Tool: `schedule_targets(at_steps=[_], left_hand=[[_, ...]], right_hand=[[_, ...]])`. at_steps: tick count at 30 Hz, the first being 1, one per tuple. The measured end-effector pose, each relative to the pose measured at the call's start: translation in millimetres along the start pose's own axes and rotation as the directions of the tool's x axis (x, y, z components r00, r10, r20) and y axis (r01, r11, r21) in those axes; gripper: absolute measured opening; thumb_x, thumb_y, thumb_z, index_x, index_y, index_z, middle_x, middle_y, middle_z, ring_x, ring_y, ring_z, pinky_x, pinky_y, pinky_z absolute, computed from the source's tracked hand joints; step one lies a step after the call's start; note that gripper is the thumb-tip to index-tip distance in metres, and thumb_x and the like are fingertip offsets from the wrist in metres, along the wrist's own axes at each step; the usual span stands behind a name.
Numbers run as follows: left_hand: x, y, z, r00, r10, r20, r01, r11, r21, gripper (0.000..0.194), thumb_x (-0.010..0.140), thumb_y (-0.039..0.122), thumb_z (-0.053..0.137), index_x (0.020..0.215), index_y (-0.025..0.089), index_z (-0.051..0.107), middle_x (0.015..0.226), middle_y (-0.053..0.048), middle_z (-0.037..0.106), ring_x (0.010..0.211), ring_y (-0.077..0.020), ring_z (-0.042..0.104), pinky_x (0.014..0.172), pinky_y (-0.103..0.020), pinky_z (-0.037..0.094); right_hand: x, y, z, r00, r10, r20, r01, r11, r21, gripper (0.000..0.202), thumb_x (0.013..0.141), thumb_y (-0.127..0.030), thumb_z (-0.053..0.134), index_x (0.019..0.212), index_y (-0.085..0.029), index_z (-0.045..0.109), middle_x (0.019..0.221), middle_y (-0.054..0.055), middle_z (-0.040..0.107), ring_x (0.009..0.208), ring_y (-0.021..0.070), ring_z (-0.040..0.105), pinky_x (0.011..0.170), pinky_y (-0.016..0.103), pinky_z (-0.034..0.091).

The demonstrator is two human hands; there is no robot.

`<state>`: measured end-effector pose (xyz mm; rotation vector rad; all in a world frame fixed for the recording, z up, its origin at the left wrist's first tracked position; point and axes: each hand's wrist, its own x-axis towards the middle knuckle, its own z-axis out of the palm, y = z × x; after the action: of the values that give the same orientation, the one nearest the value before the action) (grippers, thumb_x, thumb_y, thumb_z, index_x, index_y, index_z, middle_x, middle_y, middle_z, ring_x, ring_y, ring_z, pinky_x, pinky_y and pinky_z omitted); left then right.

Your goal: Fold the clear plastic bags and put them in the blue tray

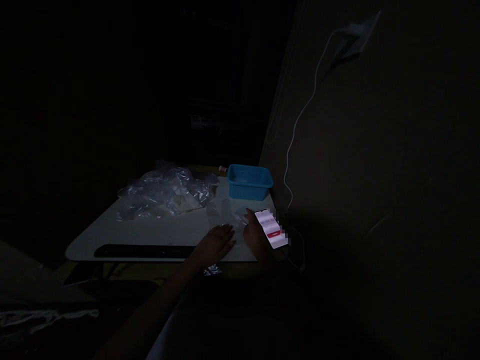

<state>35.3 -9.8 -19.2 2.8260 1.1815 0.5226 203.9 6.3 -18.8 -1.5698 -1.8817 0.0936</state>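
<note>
The room is very dark. My left hand [216, 244] lies palm down near the front edge of the white table [165, 232], its fingers spread over a clear plastic piece [237, 220]. Just to its right is my right hand [254, 233], with a finger pointing up toward the far side of the plastic; whether its fingers grip the plastic is too dark to tell. A lit phone [272, 229] lies directly right of my right hand, tilted, its screen showing a red button.
A heap of crumpled clear plastic bags [168, 190] covers the table's back left. A blue basin [249, 191] stands at the back right, with a small pinkish item [222, 169] beside it. A white cable [293, 135] hangs down the right wall from a socket [354, 40].
</note>
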Motion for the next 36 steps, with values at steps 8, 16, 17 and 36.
schedule_targets(at_steps=[8,16,17,36], left_hand=[[-0.9,-3.0,3.0,1.0,-0.008,-0.005,0.008,1.0,0.015,0.048,0.088,0.042,0.025,0.127,0.017,0.038,0.132,-0.011,0.04,0.122,-0.0202,0.035,0.099,-0.038,0.029],[-0.3,-3.4,6.4,0.999,-0.042,0.002,0.041,0.994,0.103,0.048,0.088,0.044,0.023,0.128,0.02,0.035,0.136,-0.009,0.034,0.125,-0.0223,0.028,0.1,-0.045,0.022],[0.0,-3.5,7.1,0.999,-0.048,-0.001,0.048,0.993,0.112,0.049,0.088,0.044,0.023,0.129,0.02,0.034,0.137,-0.009,0.033,0.126,-0.0225,0.027,0.1,-0.046,0.021],[-0.7,-2.5,10.2,0.995,-0.101,-0.017,0.103,0.985,0.135,0.053,0.087,0.048,0.022,0.126,0.016,0.038,0.134,-0.012,0.037,0.125,-0.0259,0.028,0.099,-0.048,0.022]], right_hand=[[12.6,-4.4,2.0,0.987,-0.069,0.143,0.102,0.967,-0.232,0.062,0.072,-0.002,0.035,0.133,-0.008,0.023,0.107,0.014,0.058,0.098,0.0213,0.052,0.083,0.032,0.038],[15.3,-0.2,8.0,0.991,-0.093,0.095,0.116,0.951,-0.286,0.061,0.071,-0.004,0.038,0.131,-0.005,0.026,0.126,0.017,0.044,0.114,0.0227,0.04,0.094,0.039,0.025],[14.5,0.0,7.5,0.993,-0.09,0.078,0.108,0.956,-0.274,0.061,0.07,-0.004,0.038,0.13,-0.006,0.027,0.124,0.017,0.046,0.113,0.0223,0.04,0.094,0.038,0.025],[6.1,-3.6,-0.8,0.986,-0.11,0.124,0.134,0.97,-0.202,0.06,0.076,-0.01,0.037,0.133,-0.007,0.021,0.113,0.012,0.056,0.109,0.019,0.044,0.093,0.034,0.023]])
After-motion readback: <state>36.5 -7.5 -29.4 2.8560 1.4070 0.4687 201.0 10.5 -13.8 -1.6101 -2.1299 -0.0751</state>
